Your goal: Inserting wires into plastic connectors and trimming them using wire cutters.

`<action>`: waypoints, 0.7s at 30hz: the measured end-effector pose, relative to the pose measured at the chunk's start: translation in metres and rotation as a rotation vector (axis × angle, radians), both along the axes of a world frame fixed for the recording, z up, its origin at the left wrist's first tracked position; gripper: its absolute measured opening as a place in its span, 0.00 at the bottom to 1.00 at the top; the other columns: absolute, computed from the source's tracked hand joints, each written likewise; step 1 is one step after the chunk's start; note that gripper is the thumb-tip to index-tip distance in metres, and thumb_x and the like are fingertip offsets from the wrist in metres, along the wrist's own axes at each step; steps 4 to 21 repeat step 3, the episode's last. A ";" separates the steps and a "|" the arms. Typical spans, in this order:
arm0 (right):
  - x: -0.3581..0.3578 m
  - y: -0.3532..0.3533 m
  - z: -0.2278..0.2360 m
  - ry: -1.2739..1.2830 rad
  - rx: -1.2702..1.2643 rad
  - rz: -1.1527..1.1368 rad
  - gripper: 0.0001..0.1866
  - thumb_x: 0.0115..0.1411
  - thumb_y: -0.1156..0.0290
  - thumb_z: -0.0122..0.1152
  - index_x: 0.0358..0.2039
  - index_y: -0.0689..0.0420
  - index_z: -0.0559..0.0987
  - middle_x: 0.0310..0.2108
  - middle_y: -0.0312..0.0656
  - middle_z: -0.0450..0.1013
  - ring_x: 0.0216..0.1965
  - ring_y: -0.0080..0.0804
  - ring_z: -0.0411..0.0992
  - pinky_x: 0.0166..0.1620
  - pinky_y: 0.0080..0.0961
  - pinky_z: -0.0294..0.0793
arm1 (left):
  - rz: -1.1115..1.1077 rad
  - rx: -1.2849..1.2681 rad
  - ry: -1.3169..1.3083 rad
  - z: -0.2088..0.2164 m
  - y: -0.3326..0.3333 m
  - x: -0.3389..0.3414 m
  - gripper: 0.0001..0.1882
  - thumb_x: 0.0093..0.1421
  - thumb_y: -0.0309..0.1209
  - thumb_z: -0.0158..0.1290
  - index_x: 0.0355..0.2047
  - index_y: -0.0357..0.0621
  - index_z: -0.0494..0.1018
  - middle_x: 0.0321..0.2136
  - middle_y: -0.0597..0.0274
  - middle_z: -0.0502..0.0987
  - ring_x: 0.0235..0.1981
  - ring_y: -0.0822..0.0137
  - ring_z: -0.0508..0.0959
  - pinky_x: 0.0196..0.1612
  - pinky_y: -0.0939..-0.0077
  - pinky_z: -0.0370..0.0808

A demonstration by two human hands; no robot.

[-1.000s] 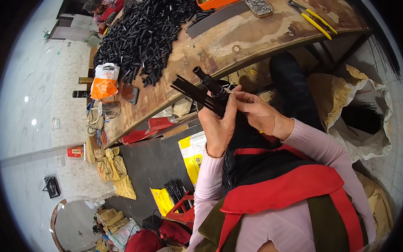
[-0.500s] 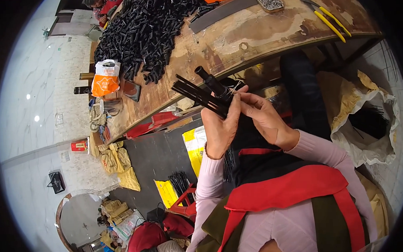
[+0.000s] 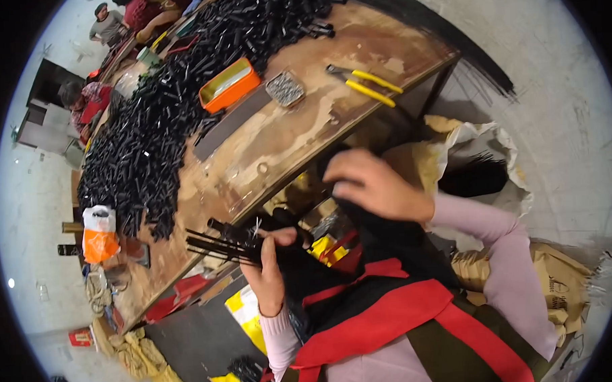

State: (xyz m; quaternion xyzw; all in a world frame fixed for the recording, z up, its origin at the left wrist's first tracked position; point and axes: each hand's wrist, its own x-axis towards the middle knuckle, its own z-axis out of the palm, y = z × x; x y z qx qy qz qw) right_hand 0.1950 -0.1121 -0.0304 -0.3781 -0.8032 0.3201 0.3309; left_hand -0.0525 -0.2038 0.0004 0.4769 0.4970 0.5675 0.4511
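My left hand (image 3: 265, 280) is closed around a bundle of thin black rods (image 3: 217, 248), which point left toward the table edge. A short black tube (image 3: 225, 229) lies against the bundle, above the thumb. Thin pale strands (image 3: 257, 226) stick out beside the tube. Apart from the left hand, my right hand (image 3: 380, 188) hovers near the table's front edge, blurred by motion. Its fingers are loosely bent, with a gap to the thumb, and nothing shows between them.
A worn wooden table (image 3: 304, 130) carries a large heap of black tubes (image 3: 143, 149), an orange box (image 3: 228, 86), a tray of small metal pieces (image 3: 285, 88) and yellow-handled pliers (image 3: 370, 86). An open white sack (image 3: 514, 163) holding black rods stands right. Other people (image 3: 108, 26) are at the far left.
My right hand has left the strands by the tube and moved right, away from the left hand. The view has swung right, showing more of the table and floor there.
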 end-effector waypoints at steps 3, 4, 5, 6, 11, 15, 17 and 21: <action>0.044 0.068 0.038 -0.419 0.206 -0.418 0.20 0.59 0.67 0.63 0.52 0.54 0.75 0.55 0.50 0.67 0.61 0.42 0.62 0.65 0.39 0.57 | -0.183 -0.010 -0.366 -0.012 0.002 0.000 0.19 0.63 0.37 0.57 0.45 0.38 0.63 0.25 0.56 0.73 0.28 0.62 0.77 0.39 0.70 0.75; 0.044 0.068 0.038 -0.419 0.206 -0.418 0.20 0.59 0.67 0.63 0.52 0.54 0.75 0.55 0.50 0.67 0.61 0.42 0.62 0.65 0.39 0.57 | -0.183 -0.010 -0.366 -0.012 0.002 0.000 0.19 0.63 0.37 0.57 0.45 0.38 0.63 0.25 0.56 0.73 0.28 0.62 0.77 0.39 0.70 0.75; 0.044 0.068 0.038 -0.419 0.206 -0.418 0.20 0.59 0.67 0.63 0.52 0.54 0.75 0.55 0.50 0.67 0.61 0.42 0.62 0.65 0.39 0.57 | -0.183 -0.010 -0.366 -0.012 0.002 0.000 0.19 0.63 0.37 0.57 0.45 0.38 0.63 0.25 0.56 0.73 0.28 0.62 0.77 0.39 0.70 0.75; 0.044 0.068 0.038 -0.419 0.206 -0.418 0.20 0.59 0.67 0.63 0.52 0.54 0.75 0.55 0.50 0.67 0.61 0.42 0.62 0.65 0.39 0.57 | -0.183 -0.010 -0.366 -0.012 0.002 0.000 0.19 0.63 0.37 0.57 0.45 0.38 0.63 0.25 0.56 0.73 0.28 0.62 0.77 0.39 0.70 0.75; 0.044 0.068 0.038 -0.419 0.206 -0.418 0.20 0.59 0.67 0.63 0.52 0.54 0.75 0.55 0.50 0.67 0.61 0.42 0.62 0.65 0.39 0.57 | -0.183 -0.010 -0.366 -0.012 0.002 0.000 0.19 0.63 0.37 0.57 0.45 0.38 0.63 0.25 0.56 0.73 0.28 0.62 0.77 0.39 0.70 0.75; 0.044 0.068 0.038 -0.419 0.206 -0.418 0.20 0.59 0.67 0.63 0.52 0.54 0.75 0.55 0.50 0.67 0.61 0.42 0.62 0.65 0.39 0.57 | -0.183 -0.010 -0.366 -0.012 0.002 0.000 0.19 0.63 0.37 0.57 0.45 0.38 0.63 0.25 0.56 0.73 0.28 0.62 0.77 0.39 0.70 0.75; 0.044 0.068 0.038 -0.419 0.206 -0.418 0.20 0.59 0.67 0.63 0.52 0.54 0.75 0.55 0.50 0.67 0.61 0.42 0.62 0.65 0.39 0.57 | -0.183 -0.010 -0.366 -0.012 0.002 0.000 0.19 0.63 0.37 0.57 0.45 0.38 0.63 0.25 0.56 0.73 0.28 0.62 0.77 0.39 0.70 0.75; 0.044 0.068 0.038 -0.419 0.206 -0.418 0.20 0.59 0.67 0.63 0.52 0.54 0.75 0.55 0.50 0.67 0.61 0.42 0.62 0.65 0.39 0.57 | -0.183 -0.010 -0.366 -0.012 0.002 0.000 0.19 0.63 0.37 0.57 0.45 0.38 0.63 0.25 0.56 0.73 0.28 0.62 0.77 0.39 0.70 0.75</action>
